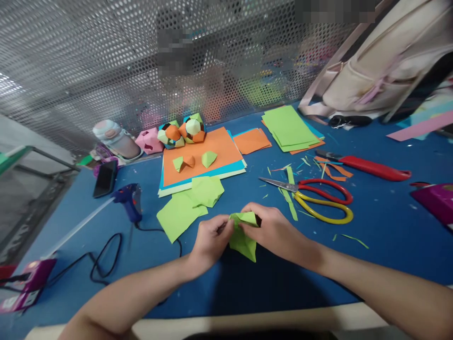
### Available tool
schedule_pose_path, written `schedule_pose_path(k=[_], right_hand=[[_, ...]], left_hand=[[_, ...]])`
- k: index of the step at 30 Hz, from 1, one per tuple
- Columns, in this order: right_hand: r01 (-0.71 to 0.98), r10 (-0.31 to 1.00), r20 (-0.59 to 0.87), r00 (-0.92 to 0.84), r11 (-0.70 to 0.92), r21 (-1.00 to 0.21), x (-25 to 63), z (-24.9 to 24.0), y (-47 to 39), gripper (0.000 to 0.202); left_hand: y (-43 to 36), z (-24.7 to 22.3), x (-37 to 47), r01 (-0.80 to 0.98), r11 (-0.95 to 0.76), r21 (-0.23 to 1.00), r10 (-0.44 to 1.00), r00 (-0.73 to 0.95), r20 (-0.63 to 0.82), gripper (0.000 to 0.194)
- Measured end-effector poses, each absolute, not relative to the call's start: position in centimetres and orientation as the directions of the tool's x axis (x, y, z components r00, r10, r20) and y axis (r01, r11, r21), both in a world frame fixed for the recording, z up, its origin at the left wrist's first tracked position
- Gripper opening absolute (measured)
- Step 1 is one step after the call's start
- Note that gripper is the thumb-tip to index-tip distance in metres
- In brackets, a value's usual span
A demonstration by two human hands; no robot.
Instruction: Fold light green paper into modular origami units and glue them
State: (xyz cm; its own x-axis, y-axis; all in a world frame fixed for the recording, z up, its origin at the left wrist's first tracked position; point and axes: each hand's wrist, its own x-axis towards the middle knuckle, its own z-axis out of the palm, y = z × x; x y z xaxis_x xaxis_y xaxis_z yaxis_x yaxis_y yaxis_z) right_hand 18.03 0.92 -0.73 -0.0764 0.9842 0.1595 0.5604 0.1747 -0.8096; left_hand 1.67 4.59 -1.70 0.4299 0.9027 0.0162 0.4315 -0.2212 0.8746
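Observation:
Near the front edge of the blue table, a creased piece of green paper (244,243) is held between both hands. My left hand (212,238) pinches its left side, fingers closed. On the right side, my right hand (271,226) grips the upper edge, which is folded over. Just beyond my left hand lie loose green paper sheets (180,215), one of them creased. Farther back, small folded green and orange paper pieces (209,159) rest on a stack of orange, blue and pale sheets (219,141).
Scissors (322,193) with red and yellow handles lie right, among paper scraps, near a red-handled cutting tool (375,168). A glue gun (129,200) with a black cord stands left, near a phone (105,178) and bottle (116,139). Paper balls (193,128) sit against the perforated metal panel (219,56).

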Motion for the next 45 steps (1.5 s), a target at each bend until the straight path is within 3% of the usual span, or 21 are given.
schedule_pose_path(k=[14,20,24,27,31,36,45], right_hand=[[0.609,0.987,0.153,-0.047,0.150,-0.779,17.1,-0.9,1.2,0.006],[0.536,0.991,0.135,-0.023,0.126,-0.835,17.5,-0.6,1.1,0.011],[0.542,0.956,0.292,0.022,0.234,-0.807,17.7,-0.9,1.2,0.021],[0.501,0.899,0.436,-0.047,0.399,-0.768,17.7,-1.1,1.2,0.011],[0.467,0.803,0.570,-0.174,0.577,-0.670,18.0,-1.3,1.1,0.020],[0.481,0.761,0.603,-0.239,0.633,-0.607,18.5,-1.9,1.1,0.023],[0.508,0.800,0.531,-0.279,0.592,-0.625,18.6,-2.1,1.2,0.025]], left_hand=[[4.5,-1.4,1.9,0.343,-0.041,0.938,0.927,0.364,-0.092,0.018],[4.7,-1.4,1.8,0.288,0.050,0.956,0.932,0.331,-0.149,0.020],[4.8,-1.3,1.8,0.285,0.050,0.957,0.942,0.305,-0.140,0.018],[4.8,-1.2,1.9,0.248,0.084,0.965,0.934,0.317,-0.163,0.018],[4.9,-1.0,1.8,0.208,0.127,0.970,0.922,0.337,-0.193,0.019],[5.0,-1.0,1.7,0.193,0.161,0.968,0.903,0.366,-0.223,0.020],[5.2,-1.2,1.7,0.174,0.237,0.956,0.890,0.356,-0.285,0.028]])
